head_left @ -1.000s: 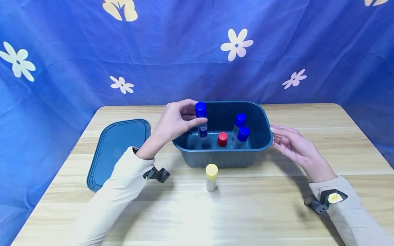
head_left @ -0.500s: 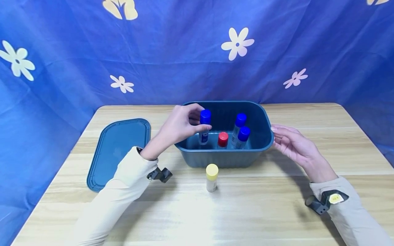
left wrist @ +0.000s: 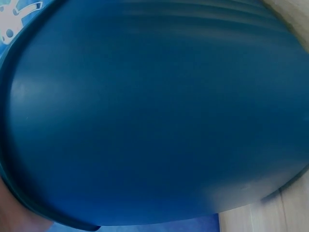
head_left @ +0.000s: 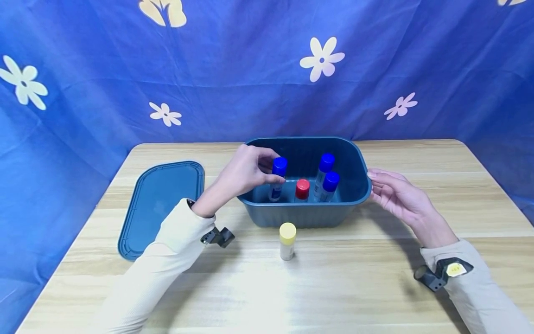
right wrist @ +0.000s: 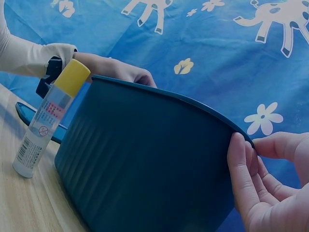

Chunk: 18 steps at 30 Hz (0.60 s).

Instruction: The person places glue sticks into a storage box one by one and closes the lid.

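Observation:
My left hand (head_left: 245,170) reaches over the left side of a dark blue plastic storage box (head_left: 298,216). Between thumb and fingers it pinches a blue-capped glue stick (head_left: 279,164), which stands upright inside, low in the box. To the right of it in the box are a red-capped stick (head_left: 302,189) and two more blue-capped glue sticks (head_left: 327,162). My right hand (head_left: 398,197) pinches the rim at the right end, as the right wrist view shows. The left wrist view is filled by the box wall (left wrist: 154,111), so the held glue stick is hidden there.
A yellow-capped glue stick (head_left: 287,241) stands upright on the wooden table (head_left: 354,287) in front of the box. At the left lies the flat blue lid (head_left: 162,199). A blue flowered curtain (head_left: 250,69) hangs behind the table.
My left hand has moved down and slightly right, lowering the blue-capped glue stick deeper into the box. My right hand stays on the rim.

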Motion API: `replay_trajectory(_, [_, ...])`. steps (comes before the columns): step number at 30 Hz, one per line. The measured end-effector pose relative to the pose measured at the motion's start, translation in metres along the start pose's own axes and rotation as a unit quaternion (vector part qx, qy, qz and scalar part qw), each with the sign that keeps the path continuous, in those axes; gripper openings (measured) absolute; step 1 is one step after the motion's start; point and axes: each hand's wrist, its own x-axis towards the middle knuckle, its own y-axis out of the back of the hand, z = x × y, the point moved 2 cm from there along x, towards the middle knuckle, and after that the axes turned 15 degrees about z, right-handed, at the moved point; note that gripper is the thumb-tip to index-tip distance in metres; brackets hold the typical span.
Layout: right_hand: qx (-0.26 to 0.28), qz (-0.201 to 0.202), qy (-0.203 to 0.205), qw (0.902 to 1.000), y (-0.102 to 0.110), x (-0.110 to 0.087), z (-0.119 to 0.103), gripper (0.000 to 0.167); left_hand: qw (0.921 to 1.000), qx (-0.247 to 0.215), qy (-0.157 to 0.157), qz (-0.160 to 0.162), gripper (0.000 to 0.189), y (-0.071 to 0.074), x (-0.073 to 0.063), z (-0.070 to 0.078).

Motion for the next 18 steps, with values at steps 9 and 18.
replay_trajectory(9, [0.005,0.002,0.000,1.0000,-0.0010,-0.0001,-0.0009,0.026,0.9995,0.024,-0.009,-0.020,0.030,-0.0005,0.0001,-0.0005])
replay_trajectory(18, [0.006,0.000,0.001,1.0000,-0.0004,0.0005,-0.0011,0.027,0.9973,0.056,-0.043,-0.022,0.032,-0.0019,-0.0002,0.0007])
